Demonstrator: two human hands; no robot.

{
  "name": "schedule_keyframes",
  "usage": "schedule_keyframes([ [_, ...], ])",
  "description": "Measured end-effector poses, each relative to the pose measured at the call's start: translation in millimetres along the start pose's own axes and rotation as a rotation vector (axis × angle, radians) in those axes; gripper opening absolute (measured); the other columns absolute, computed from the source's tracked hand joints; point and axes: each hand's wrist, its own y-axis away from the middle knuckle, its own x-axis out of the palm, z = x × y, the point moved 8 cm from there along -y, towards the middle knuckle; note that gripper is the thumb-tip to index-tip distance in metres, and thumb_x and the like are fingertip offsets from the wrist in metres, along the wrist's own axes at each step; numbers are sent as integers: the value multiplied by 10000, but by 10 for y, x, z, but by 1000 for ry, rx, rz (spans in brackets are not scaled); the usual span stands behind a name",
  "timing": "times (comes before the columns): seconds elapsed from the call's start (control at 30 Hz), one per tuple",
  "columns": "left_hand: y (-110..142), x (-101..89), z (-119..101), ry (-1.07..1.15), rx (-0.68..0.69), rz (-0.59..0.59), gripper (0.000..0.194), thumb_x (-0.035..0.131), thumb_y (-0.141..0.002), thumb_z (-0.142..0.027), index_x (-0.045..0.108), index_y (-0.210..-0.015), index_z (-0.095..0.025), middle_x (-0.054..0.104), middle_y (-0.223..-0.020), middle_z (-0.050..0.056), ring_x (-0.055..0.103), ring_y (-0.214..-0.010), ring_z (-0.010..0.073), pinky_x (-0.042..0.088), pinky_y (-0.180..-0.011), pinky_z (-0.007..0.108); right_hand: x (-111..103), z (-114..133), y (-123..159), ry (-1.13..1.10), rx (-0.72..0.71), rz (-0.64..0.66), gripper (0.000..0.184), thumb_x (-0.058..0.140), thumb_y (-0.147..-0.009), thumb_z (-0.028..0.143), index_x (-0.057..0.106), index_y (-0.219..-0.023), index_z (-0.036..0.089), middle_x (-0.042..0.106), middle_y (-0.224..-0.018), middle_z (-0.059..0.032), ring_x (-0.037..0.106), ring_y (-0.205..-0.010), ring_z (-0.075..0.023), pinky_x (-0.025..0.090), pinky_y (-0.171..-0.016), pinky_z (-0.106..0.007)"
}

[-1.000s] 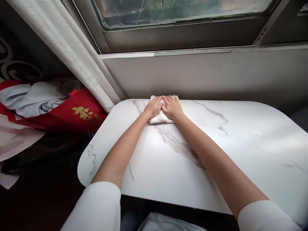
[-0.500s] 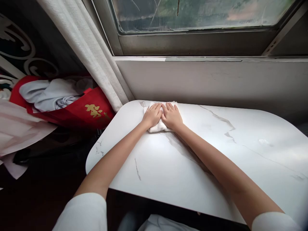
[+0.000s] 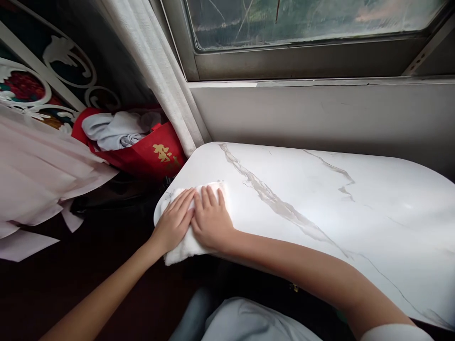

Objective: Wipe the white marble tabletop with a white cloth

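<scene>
A folded white towel (image 3: 188, 249) lies at the left end of the white marble-patterned table (image 3: 256, 163), its near edge hanging slightly past the front of the tabletop. My left hand (image 3: 173, 225) rests flat on the towel, fingers stretched forward. Beside it, touching it at the thumb side, my right hand (image 3: 212, 219) presses down on the same towel with its fingers a little apart. Neither hand grips the towel; both lie on top of it. Part of the towel is covered by the hands.
A window (image 3: 313, 23) and a pale wall (image 3: 284, 113) stand behind the table. A white curtain (image 3: 156, 61) hangs at the back left. Left of the table is a red bag (image 3: 142, 156) holding light cloth, near pink fabric (image 3: 35, 170).
Both hands have slid the towel from the table's back edge toward me and left, to the front left corner. The view has shifted a little to the left.
</scene>
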Motion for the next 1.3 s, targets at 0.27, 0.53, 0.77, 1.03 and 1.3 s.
schedule_keyframes([
  [0.27,-159,-96,422,-18,-6,31,555,188,-941,-346,374,-1429,-157,400,-1486,95,321,-1390,247,278,-1143,470,174,149,-399,-10,-38,-39,610,361,-922,300,344,-1409,-67,371,-1452,-280,275,-1376,-378,180,-1114,-575],
  [0.53,-1257,181,500,-5,-43,48,542,200,-933,-324,387,-1395,-110,377,-1499,103,283,-1404,200,219,-1161,399,123,-732,-1059,34,55,5,565,337,-930,279,366,-1417,-6,370,-1478,-217,288,-1380,-315,157,-1130,-515],
  [0.77,-2253,337,362,47,118,34,478,198,-969,-272,425,-1354,-102,445,-1452,51,359,-1339,136,213,-1144,256,70,-1513,-1541,91,249,-10,549,282,-942,260,344,-1431,19,339,-1503,-189,248,-1400,-276,129,-1138,-486],
  [1.03,-2676,523,256,69,158,71,456,271,-964,-243,426,-1369,-100,437,-1461,67,356,-1341,161,225,-1142,285,-43,-1851,-1567,105,362,-87,544,277,-939,245,358,-1429,23,354,-1498,-175,252,-1396,-266,123,-1143,-465],
  [1.3,-2207,501,33,45,178,29,492,244,-940,-280,444,-1355,-108,442,-1454,92,351,-1359,178,239,-1147,337,-110,-1606,-1121,146,333,-94,538,290,-948,264,369,-1426,31,364,-1490,-187,268,-1393,-276,142,-1137,-474],
])
